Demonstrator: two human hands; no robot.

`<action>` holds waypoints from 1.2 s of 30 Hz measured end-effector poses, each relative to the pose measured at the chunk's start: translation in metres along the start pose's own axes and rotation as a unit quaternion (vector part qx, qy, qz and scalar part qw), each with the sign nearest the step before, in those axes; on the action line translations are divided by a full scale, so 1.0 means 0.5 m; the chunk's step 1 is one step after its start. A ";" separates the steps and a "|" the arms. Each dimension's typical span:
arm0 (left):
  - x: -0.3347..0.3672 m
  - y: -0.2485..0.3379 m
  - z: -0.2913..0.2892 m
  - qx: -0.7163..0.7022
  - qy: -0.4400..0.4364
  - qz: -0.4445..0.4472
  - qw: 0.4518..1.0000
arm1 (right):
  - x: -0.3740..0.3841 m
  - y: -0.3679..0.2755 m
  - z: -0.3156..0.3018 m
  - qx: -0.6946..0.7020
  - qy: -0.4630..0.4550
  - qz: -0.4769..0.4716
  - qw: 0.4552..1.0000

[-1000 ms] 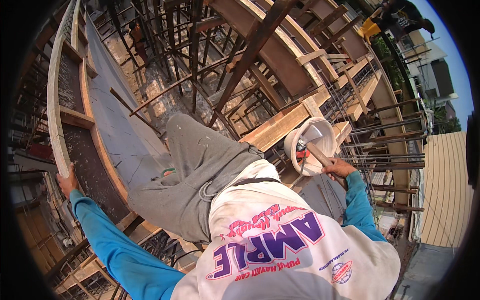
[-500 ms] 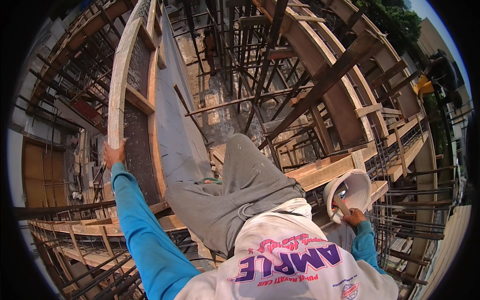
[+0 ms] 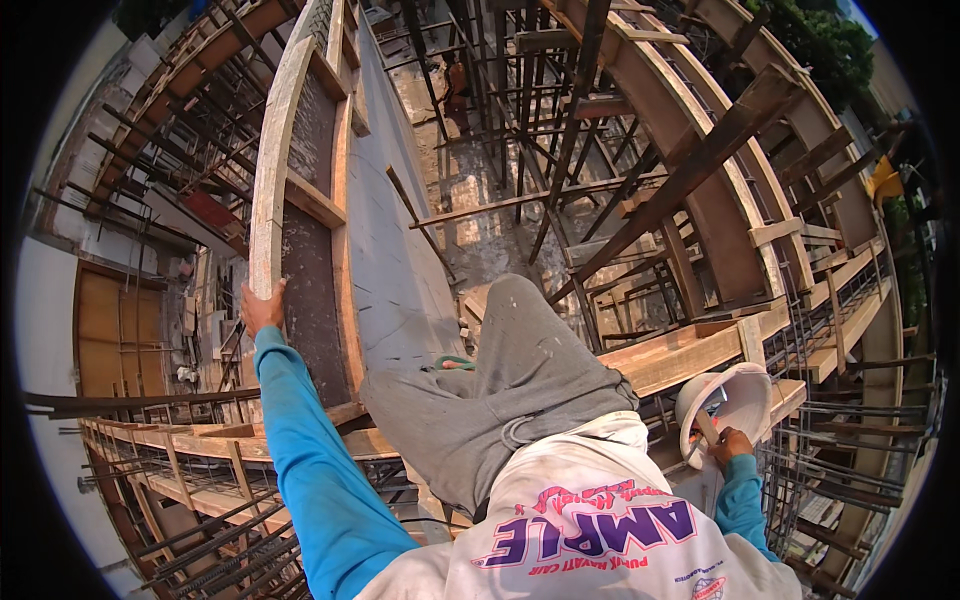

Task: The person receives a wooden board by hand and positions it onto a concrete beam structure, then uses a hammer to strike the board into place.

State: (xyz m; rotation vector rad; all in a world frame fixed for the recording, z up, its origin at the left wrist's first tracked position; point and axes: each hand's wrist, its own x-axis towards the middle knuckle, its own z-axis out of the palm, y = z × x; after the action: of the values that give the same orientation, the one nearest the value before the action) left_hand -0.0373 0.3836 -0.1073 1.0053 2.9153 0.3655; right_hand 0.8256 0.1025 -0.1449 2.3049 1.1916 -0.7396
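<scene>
My left hand (image 3: 262, 308) grips the near end of a long pale timber (image 3: 272, 190), the top edge of a formwork panel (image 3: 305, 250). Its fingers curl over the edge, partly hidden from view. On the right, my right hand (image 3: 732, 447) is closed at the mouth of a tilted white bucket (image 3: 748, 397). A flat wooden handle (image 3: 706, 428) sticks up by its fingers, and the hand appears to hold it. Something blue and orange shows in the bucket, too small to name. Between the hands are my bent legs in grey trousers (image 3: 500, 365).
Pale wall (image 3: 390, 250) and formwork boards drop to a lower floor (image 3: 480, 190) crowded with props. A dark slanting beam (image 3: 690, 170) crosses ahead. Timber beam forms (image 3: 680, 355) run right, beside protruding rebar (image 3: 850, 430). More rebar (image 3: 215, 545) lies lower left.
The whole scene has shifted to the right in view as the head turned slightly left. My left hand stays on the timber, and my right hand stays at the bucket.
</scene>
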 end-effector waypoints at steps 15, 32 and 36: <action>0.010 -0.021 0.013 -0.001 0.022 0.013 1.000 | 0.014 -0.101 -0.151 0.074 0.230 0.011 0.970; 0.005 -0.012 -0.002 0.032 -0.002 -0.013 0.999 | -0.242 -0.683 -0.507 0.591 -0.121 -0.738 0.302; 0.001 -0.015 0.000 0.030 0.012 -0.003 0.999 | -0.320 -0.679 -0.604 0.536 -0.255 -0.796 0.120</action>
State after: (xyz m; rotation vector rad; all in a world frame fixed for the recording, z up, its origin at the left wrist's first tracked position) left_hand -0.0426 0.3781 -0.1090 1.0077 2.9663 0.2939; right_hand 0.5415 0.3674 0.1400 0.4625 -1.2353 1.5582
